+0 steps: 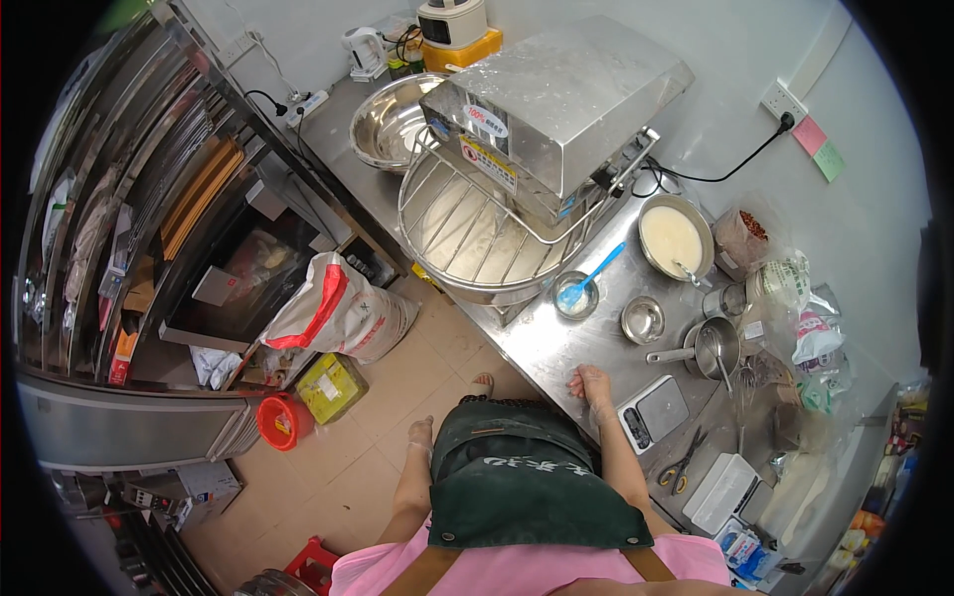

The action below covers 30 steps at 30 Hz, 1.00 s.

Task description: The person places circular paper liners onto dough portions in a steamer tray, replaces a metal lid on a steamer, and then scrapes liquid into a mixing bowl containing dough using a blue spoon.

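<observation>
Held the right hand (592,384) over the front edge of the counter (542,348), with fingers loosely open around nothing visible. Had the left hand (421,431) low over the floor (328,487); could not tell open from closed. Found the kitchen scale (662,401) just beside the right hand, along that front edge; judged it light, rigid and smooth, best taken by both sides of its base. Saw, toward the back edge, a steel saucepan (714,343); toward the left end, a mixer (616,89).

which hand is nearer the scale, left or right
Right. The right hand is by the counter, just left of the scale; the left hand is much farther left, above the floor.
</observation>
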{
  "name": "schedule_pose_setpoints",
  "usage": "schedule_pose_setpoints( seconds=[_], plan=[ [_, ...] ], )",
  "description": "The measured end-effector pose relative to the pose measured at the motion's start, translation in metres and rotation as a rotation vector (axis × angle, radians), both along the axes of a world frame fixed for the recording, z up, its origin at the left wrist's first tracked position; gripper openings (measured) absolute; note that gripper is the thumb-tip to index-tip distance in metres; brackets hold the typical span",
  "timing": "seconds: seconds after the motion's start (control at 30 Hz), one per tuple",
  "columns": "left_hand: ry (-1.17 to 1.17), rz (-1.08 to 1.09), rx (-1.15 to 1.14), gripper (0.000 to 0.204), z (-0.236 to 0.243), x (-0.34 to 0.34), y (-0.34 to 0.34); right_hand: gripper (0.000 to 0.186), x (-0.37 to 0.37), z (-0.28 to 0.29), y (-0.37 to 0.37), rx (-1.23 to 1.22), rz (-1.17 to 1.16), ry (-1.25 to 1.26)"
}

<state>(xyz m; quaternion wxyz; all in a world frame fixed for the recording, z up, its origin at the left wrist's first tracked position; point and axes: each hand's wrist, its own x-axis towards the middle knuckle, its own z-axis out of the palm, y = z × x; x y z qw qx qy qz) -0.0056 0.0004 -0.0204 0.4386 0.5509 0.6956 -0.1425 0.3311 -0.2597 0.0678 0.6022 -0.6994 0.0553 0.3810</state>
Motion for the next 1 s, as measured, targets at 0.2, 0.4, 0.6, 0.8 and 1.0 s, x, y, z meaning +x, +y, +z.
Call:
schedule_pose_setpoints(
  seconds=[0.2, 0.4, 0.6, 0.8, 1.0],
  plan=[
    [0.007, -0.042, -0.011, 0.054, 0.003, 0.001, 0.002, 0.030, 0.001, -0.002, 0.000, -0.002, 0.007, 0.001],
    [0.025, -0.108, 0.002, 0.054, -0.006, -0.004, 0.005, 0.030, 0.001, -0.003, 0.001, 0.009, 0.017, 0.003],
    [0.012, -0.011, -0.002, 0.054, -0.007, -0.004, 0.001, 0.030, 0.000, 0.000, 0.002, -0.001, 0.014, 0.012],
    [0.012, -0.076, 0.004, 0.054, 0.000, 0.000, 0.002, 0.030, 0.000, -0.001, -0.001, -0.024, 0.016, 0.007],
    [0.008, -0.145, 0.000, 0.054, -0.002, 0.004, 0.001, 0.030, 0.003, 0.007, -0.004, -0.020, 0.013, 0.003]
  ],
)
